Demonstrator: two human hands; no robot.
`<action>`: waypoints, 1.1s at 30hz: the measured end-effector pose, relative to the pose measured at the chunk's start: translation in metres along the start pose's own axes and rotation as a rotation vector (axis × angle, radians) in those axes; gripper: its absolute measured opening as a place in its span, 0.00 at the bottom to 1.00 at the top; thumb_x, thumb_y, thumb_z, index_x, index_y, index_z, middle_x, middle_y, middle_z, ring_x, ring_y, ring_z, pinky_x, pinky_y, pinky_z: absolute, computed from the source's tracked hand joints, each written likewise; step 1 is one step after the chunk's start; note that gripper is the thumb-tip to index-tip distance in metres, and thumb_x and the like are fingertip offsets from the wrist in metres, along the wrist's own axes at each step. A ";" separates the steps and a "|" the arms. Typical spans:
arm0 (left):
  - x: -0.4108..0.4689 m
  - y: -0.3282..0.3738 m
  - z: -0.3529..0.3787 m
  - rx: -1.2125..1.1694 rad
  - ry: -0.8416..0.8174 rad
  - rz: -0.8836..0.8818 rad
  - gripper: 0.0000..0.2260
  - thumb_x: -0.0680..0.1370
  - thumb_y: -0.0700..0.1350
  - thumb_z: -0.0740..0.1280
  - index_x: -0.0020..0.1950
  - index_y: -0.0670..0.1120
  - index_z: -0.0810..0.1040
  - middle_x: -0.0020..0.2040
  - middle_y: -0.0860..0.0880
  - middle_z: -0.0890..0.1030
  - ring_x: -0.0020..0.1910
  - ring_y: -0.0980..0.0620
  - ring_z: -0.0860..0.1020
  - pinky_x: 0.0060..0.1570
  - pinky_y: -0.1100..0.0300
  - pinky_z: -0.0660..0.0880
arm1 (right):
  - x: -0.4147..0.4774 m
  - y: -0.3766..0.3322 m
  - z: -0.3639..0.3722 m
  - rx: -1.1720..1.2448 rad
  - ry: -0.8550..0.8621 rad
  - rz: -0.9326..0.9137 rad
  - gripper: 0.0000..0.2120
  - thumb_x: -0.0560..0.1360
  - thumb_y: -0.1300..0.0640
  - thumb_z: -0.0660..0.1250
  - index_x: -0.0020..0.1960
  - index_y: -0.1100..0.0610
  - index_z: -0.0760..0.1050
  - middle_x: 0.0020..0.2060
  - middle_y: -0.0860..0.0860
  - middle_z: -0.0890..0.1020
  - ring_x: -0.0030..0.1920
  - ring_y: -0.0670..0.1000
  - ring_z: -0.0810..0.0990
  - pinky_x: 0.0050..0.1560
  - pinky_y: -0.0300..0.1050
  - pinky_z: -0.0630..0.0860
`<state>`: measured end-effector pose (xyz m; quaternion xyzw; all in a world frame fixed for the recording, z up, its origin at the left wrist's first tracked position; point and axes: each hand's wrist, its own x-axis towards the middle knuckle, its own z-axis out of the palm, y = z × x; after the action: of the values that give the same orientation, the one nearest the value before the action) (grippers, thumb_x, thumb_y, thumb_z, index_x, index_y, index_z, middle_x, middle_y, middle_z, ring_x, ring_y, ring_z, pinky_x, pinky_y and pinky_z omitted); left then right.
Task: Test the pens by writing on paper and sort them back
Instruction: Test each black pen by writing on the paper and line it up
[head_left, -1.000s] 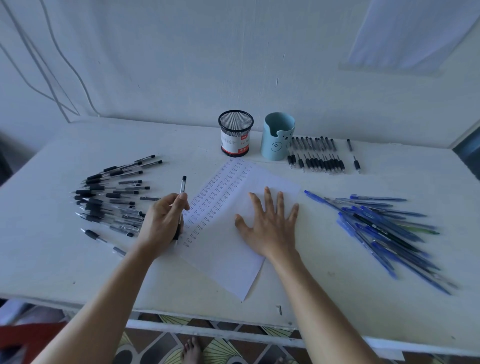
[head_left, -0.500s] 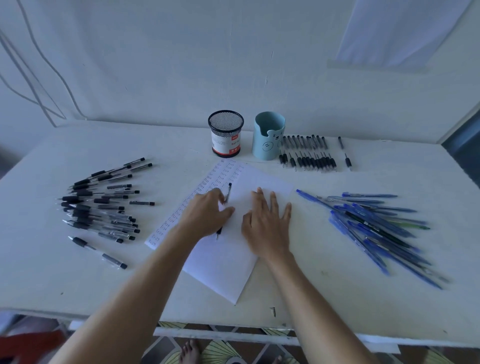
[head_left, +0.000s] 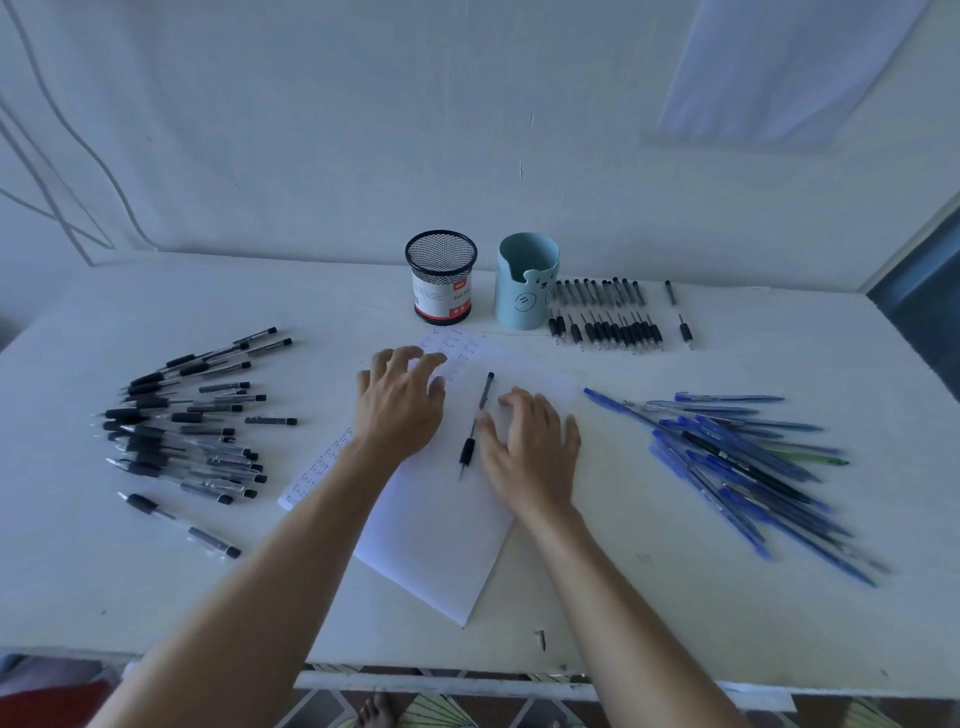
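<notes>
A white sheet of paper (head_left: 441, 530) lies on the table's middle, with rows of written test words along its left and top. A black pen (head_left: 475, 423) lies loose on the sheet between my hands. My left hand (head_left: 397, 400) hovers over the sheet's upper part with fingers spread and slightly bent, holding nothing. My right hand (head_left: 530, 447) rests on the sheet just right of the pen, fingers loosely bent, its thumb close to the pen's barrel.
A heap of black pens (head_left: 187, 426) lies at the left, a heap of blue pens (head_left: 743, 457) at the right. A black mesh cup (head_left: 441, 278) and a light blue cup (head_left: 527, 283) stand at the back, beside rows of pen parts (head_left: 605, 314).
My left hand carried the black pen from the left edge of the sheet to its middle, let it go and moved up. My right hand's fingers have curled a little.
</notes>
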<state>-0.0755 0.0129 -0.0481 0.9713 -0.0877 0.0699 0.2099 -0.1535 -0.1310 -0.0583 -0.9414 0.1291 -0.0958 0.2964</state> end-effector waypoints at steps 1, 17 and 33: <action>0.001 -0.004 0.002 0.036 -0.033 0.009 0.18 0.83 0.51 0.59 0.73 0.55 0.71 0.74 0.50 0.69 0.75 0.44 0.60 0.70 0.48 0.58 | 0.001 -0.001 0.000 -0.004 0.022 0.010 0.26 0.75 0.35 0.55 0.61 0.52 0.73 0.64 0.44 0.75 0.72 0.49 0.66 0.74 0.59 0.50; 0.002 -0.014 0.011 0.152 -0.098 0.025 0.22 0.81 0.57 0.52 0.75 0.56 0.66 0.76 0.52 0.66 0.76 0.48 0.59 0.73 0.50 0.53 | 0.024 0.005 -0.034 -0.160 0.056 0.092 0.08 0.75 0.48 0.62 0.46 0.51 0.77 0.51 0.46 0.79 0.53 0.53 0.76 0.53 0.50 0.60; 0.003 -0.015 0.014 0.162 -0.037 0.042 0.25 0.77 0.59 0.50 0.71 0.55 0.70 0.72 0.52 0.70 0.73 0.47 0.64 0.71 0.49 0.58 | 0.144 0.058 -0.079 -0.106 0.289 0.295 0.10 0.77 0.50 0.65 0.43 0.51 0.84 0.34 0.49 0.81 0.41 0.55 0.76 0.47 0.49 0.58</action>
<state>-0.0683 0.0201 -0.0662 0.9842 -0.1060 0.0630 0.1273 -0.0479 -0.2624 -0.0138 -0.9031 0.3116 -0.1785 0.2355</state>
